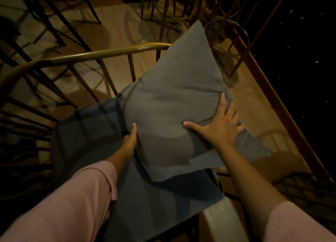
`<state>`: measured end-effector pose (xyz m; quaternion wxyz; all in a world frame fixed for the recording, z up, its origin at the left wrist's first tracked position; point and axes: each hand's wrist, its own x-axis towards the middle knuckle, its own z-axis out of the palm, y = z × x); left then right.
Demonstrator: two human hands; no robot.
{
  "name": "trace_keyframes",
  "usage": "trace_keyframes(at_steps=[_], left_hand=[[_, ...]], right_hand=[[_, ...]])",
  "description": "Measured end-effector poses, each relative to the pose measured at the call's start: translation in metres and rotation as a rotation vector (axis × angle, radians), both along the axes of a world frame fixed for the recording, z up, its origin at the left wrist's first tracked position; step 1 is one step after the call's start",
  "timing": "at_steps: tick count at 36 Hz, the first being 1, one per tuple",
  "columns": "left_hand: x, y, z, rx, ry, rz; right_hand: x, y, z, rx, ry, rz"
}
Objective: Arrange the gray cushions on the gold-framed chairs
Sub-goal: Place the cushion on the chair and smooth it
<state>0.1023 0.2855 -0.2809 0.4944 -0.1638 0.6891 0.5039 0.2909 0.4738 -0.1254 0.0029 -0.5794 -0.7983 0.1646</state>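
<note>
**A:** status on the cushion?

**B:** Gray cushion [174, 99] is over the seat of the gold-framed chair [101, 53], tilted, one corner pointing up past the curved top rail. Lower corner overlaps a second gray seat cushion [87, 132] lying flat on the seat.

**A:** hands?

**B:** Both on it. Left hand [130, 141] grips the cushion's left edge, thumb on the front face, remaining fingers hidden behind the fabric. Right hand [221, 127] is pressed flat on the right side, fingers spread wide, thumb pointing inward, fabric creased under the palm. Pink sleeves on both arms.

**A:** is it resting on the chair back?

**B:** Can't tell. Light is dim, and the cushion covers the rail where it might touch. Spindles show left of it only.

**A:** surroundings?

**B:** Wood floor [116, 28] beyond the rail, more gold metal frames [227, 30] at upper right, dark speckled carpet [300, 41] at far right behind a wooden edge strip.
</note>
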Motion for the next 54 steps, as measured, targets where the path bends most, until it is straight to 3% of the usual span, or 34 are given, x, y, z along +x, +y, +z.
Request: trace_keyframes(at_steps=[4,12,20,27,38,45,49,54], left_hand=[[0.008,0.015,0.032,0.142,-0.166,0.063],[0.000,-0.010,0.055,0.230,-0.149,0.134],[-0.016,-0.126,0.088,0.185,-0.093,0.255],[0.016,-0.209,0.091,0.053,-0.145,0.351],[0.060,-0.233,0.065,-0.056,0.016,0.387],[0.075,-0.233,0.051,-0.173,0.079,0.475],[0.075,-0.237,0.057,-0.287,0.134,0.528],[0.057,-0.233,0.101,-0.248,0.350,0.491]], right_hand=[[-0.001,0.012,0.000,-0.014,0.061,-0.073],[0.004,0.004,0.010,-0.008,0.258,-0.158],[0.024,-0.086,-0.010,-0.417,0.428,-0.293],[0.035,-0.129,-0.044,-0.625,0.364,-0.249],[0.064,-0.135,-0.060,-0.668,0.338,-0.214],[0.078,-0.133,-0.064,-0.770,0.305,0.004],[0.069,-0.143,-0.059,-0.640,0.256,0.044],[0.040,-0.173,-0.048,-0.477,0.225,0.041]])
